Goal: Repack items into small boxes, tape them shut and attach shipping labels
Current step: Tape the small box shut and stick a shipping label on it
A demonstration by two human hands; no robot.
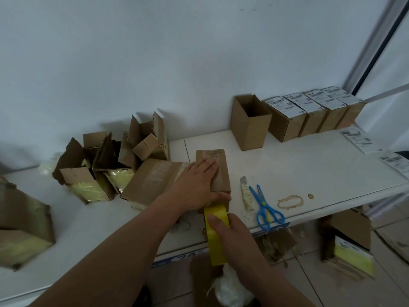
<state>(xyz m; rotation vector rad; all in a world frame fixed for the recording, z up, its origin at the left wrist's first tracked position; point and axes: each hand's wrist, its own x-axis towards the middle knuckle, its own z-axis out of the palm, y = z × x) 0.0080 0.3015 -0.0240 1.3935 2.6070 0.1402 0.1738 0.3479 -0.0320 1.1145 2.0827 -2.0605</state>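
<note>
A small brown cardboard box lies on the white table near its front edge. My left hand presses flat on the box's top, thumb at its near end. My right hand grips a yellow roll of tape held at the box's near end, over the table's edge. An open empty box stands behind, beside a row of several closed boxes with shipping labels on top. Loose labels lie at the right.
Blue scissors and a utility knife lie right of the box. Torn open cartons with yellow tape crowd the left. A large carton sits at far left. More cartons and scraps are on the floor.
</note>
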